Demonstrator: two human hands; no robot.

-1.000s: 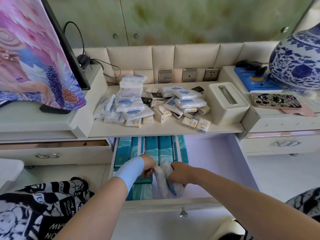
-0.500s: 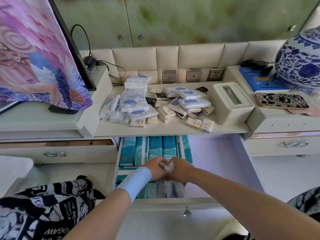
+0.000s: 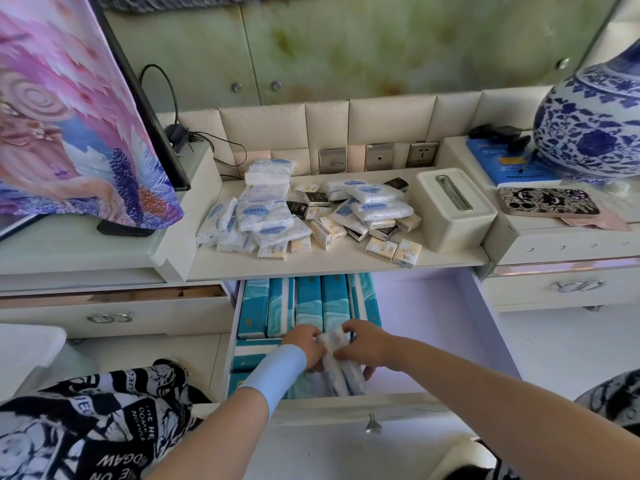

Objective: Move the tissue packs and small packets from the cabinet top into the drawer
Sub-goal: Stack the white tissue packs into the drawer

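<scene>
White tissue packs (image 3: pixel 341 374) stand on edge in the drawer (image 3: pixel 468 306), gripped from both sides.
The left hand (image 3: pixel 304 346) and right hand (image 3: pixel 367 344), lower a second ago, now pinch the tops beside teal boxes (image 3: pixel 308 306); bare drawer floor lies right of the hands, the main pile (image 3: pixel 270 220) beyond them.

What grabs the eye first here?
The left hand and right hand, low centre, grip white tissue packs in the open drawer, beside rows of teal boxes. Above, a heap of tissue packs and small packets sits on the cabinet top. A blue-and-white vase stands far right.
</scene>
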